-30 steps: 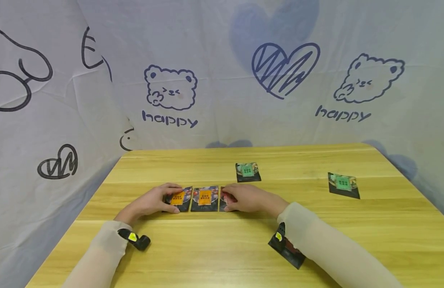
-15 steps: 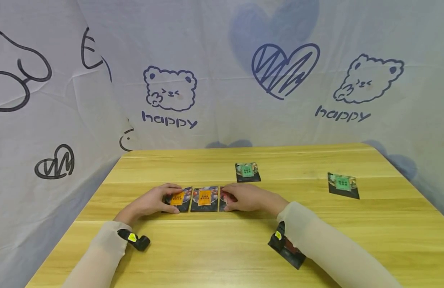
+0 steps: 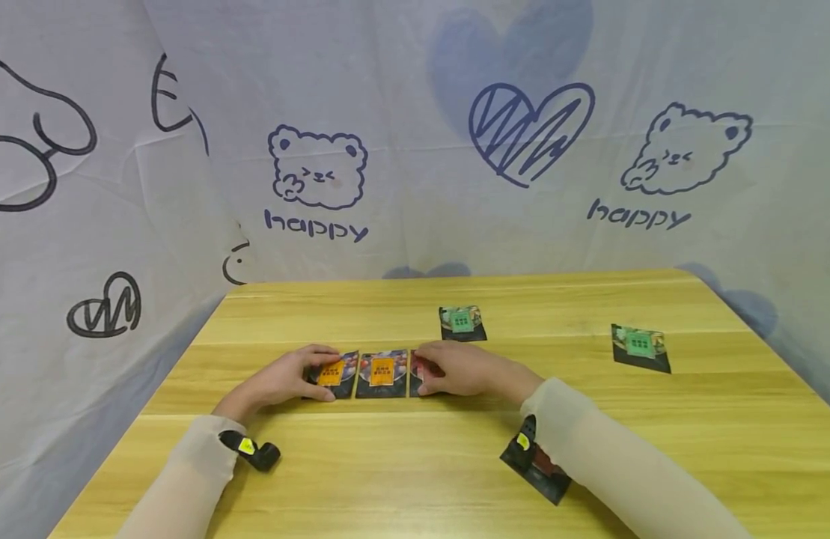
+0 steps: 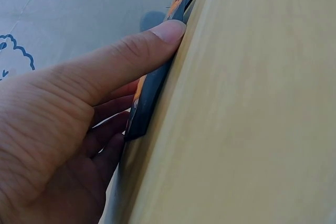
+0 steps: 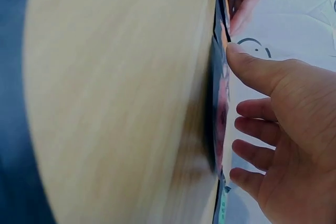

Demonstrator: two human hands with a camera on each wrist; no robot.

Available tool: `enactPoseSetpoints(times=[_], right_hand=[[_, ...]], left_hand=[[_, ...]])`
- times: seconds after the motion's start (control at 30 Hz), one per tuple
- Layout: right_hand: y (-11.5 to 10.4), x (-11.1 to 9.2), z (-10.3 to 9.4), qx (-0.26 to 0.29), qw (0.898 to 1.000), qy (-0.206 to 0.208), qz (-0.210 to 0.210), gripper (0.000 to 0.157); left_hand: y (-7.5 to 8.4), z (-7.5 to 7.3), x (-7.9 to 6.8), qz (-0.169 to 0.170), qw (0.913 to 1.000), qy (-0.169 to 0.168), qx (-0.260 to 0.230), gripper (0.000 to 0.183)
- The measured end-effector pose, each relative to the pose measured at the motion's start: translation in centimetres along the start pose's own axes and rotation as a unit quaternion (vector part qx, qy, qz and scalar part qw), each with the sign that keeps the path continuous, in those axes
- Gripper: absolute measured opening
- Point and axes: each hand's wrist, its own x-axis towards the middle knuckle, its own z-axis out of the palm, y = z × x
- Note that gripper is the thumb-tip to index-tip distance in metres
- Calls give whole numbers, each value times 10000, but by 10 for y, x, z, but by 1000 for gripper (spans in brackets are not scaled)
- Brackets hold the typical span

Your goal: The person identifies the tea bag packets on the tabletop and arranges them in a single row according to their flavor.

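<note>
Three flat printed packets lie side by side on the wooden table. My left hand (image 3: 288, 380) rests over the left packet (image 3: 347, 374), which has an orange label; in the left wrist view its thumb lies on the packet's dark near edge (image 4: 152, 93) and the other fingers reach to the far side. Between the hands is the middle packet (image 3: 382, 374), also orange-labelled and untouched. My right hand (image 3: 471, 369) lies over the right packet (image 3: 416, 380), a reddish one mostly covered by it. In the right wrist view the thumb touches near the reddish packet's (image 5: 221, 114) corner, with loosely bent fingers.
Behind the right hand lies a green-labelled packet (image 3: 462, 322). Another green-labelled packet (image 3: 641, 346) is farther right. Partly under the right forearm sits a dark packet (image 3: 539, 475) with a dark red label. A white cloth (image 3: 415, 202) with drawings hangs behind the table (image 3: 388, 471).
</note>
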Motion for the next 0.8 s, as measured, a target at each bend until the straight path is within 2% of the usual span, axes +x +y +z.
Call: enactPoseSetpoints(times=[0.13,0.3,0.5,0.8], right_hand=[[-1,-7,-5,18,10000,70,24,65],[1,-18,-7,90,9998,19,195,69],[6,-31,-5,185,9995,46,241,68],[17,-61,-12,670,9973,239,162,68]], left_hand=[[-2,1,0,-8,10000,11,-5,79],[-4,1,-1,23,10000,17,76,79],[-4,1,-2,-7,10000,38,66,79],[-1,1,-1,-47,10000,25,8,79]])
